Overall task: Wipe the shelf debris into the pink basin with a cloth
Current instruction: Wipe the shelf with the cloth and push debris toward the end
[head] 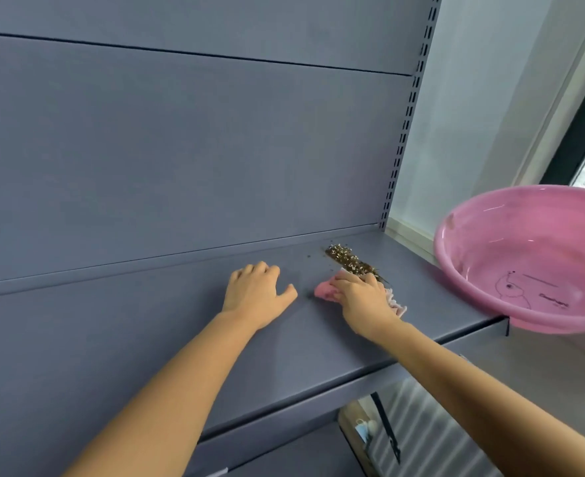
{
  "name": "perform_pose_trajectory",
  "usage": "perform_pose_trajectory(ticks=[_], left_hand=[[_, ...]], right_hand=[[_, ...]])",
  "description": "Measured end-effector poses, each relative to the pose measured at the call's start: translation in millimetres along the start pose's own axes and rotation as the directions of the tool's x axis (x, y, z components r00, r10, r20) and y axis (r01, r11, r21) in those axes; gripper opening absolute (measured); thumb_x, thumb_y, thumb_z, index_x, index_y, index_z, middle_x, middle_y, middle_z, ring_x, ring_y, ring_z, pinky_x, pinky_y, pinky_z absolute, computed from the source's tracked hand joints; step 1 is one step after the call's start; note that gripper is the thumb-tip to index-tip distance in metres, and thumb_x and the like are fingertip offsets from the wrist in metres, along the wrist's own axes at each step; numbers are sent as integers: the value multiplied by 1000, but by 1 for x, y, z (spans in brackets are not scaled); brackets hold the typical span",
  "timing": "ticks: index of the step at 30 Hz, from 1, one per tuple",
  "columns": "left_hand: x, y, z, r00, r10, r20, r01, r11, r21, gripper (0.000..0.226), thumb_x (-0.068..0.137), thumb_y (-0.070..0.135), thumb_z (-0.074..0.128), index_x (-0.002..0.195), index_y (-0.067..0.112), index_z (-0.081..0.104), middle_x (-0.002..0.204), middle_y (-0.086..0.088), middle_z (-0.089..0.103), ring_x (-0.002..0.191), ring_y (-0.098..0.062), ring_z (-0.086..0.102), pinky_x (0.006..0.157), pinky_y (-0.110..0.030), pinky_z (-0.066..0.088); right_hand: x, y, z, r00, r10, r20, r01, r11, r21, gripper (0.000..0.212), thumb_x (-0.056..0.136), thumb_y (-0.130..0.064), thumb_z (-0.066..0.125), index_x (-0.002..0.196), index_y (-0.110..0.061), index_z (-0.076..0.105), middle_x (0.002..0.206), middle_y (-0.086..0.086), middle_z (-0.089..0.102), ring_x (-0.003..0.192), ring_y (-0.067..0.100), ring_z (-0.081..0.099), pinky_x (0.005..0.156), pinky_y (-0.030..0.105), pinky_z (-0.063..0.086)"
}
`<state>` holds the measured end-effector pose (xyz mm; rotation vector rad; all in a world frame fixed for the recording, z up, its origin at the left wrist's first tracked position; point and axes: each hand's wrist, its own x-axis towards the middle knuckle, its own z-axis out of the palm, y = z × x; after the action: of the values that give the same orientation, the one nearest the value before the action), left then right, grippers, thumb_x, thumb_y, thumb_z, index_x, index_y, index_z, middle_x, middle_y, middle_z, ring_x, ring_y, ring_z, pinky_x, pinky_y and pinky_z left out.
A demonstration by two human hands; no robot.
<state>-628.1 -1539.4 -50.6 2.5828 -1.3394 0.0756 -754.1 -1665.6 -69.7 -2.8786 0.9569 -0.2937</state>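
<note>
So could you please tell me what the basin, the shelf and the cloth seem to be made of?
Pink basin: glossy moulded plastic, judging by its highlights. Shelf: probably painted sheet metal, matte blue-grey, with folded edges. Pink cloth: soft fabric, crumpled with a ruffled edge; weave unclear.

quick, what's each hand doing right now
Left hand: open, resting on the shelf, holding nothing.
Right hand: pressing the pink cloth on the shelf, just behind the debris.

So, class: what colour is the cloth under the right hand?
Pink cloth, seen in the head view, under the right hand.
</note>
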Motion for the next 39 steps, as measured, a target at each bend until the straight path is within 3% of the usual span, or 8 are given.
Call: perform_pose_trajectory(ticks=[3, 11, 14, 17, 27, 29, 34, 39], left_hand=[[2, 9, 13, 999, 1, 33, -2, 999, 34, 46, 94, 44, 36, 128, 15, 50, 134, -2, 50, 125, -22, 45, 106, -32, 29], [4, 10, 19, 1000, -4, 17, 3, 999, 44, 45, 94, 43, 36, 125, 15, 52, 132, 0, 53, 124, -21, 46, 109, -30, 27], [6, 9, 20, 1000, -3, 5, 2, 999, 46, 46, 94, 45, 37, 125, 14, 52, 131, -1, 53, 125, -21, 45, 109, -31, 27], [6, 8, 20, 1000, 2, 7, -2, 999, 42, 47, 94, 46, 38, 126, 14, 52, 132, -2, 52, 125, -22, 45, 108, -31, 28], [6, 8, 20, 1000, -2, 13, 2, 1000, 26, 44, 94, 41, 37, 125, 14, 52, 131, -1, 52, 124, -21, 45, 108, -31, 29], [7, 9, 21, 1000, -6, 13, 5, 1000, 21, 44, 93, 42, 37, 125, 14, 52, 130, -1, 53, 123, -21, 45, 106, -32, 31], [8, 8, 21, 1000, -10, 12, 10, 1000, 16, 45, 92, 45, 39, 122, 14, 53, 128, -1, 53, 122, -22, 46, 103, -32, 33], [7, 8, 21, 1000, -10, 15, 10, 1000, 6, 44, 93, 41, 37, 124, 14, 52, 130, -1, 52, 123, -20, 45, 105, -32, 31]], right_hand=[[5, 31, -7, 994, 108, -20, -107, 994, 32, 43, 94, -3, 38, 129, -20, 54, 141, -6, 43, 115, 31, 39, 97, 36, 33], [17, 52, -15, 982, 187, -30, -184, 980, 77, 39, 95, -5, 40, 128, -18, 54, 140, -5, 45, 116, 30, 38, 96, 36, 33], [3, 14, -10, 999, 15, -49, -9, 993, 119, 40, 96, -7, 39, 127, -25, 55, 140, -8, 45, 114, 28, 38, 92, 33, 34], [-3, -22, 1, 987, -161, -19, 161, 986, 30, 41, 94, -6, 39, 130, -20, 52, 141, -7, 42, 113, 29, 39, 83, 29, 26], [37, 36, -13, 977, 214, -14, -213, 976, 34, 44, 90, 2, 39, 130, -12, 52, 140, 3, 45, 120, 32, 37, 99, 37, 31], [34, 26, -13, 982, 184, -39, -181, 981, 63, 44, 92, 1, 40, 131, -16, 52, 142, -1, 44, 120, 31, 37, 100, 37, 32], [27, -18, 5, 994, -104, -17, 104, 994, 34, 42, 94, -6, 41, 133, -17, 50, 144, -4, 40, 117, 30, 38, 94, 34, 32], [49, 15, 3, 994, 105, -16, -103, 992, 77, 44, 93, -3, 39, 132, -18, 51, 144, -3, 43, 117, 30, 39, 98, 37, 32]])
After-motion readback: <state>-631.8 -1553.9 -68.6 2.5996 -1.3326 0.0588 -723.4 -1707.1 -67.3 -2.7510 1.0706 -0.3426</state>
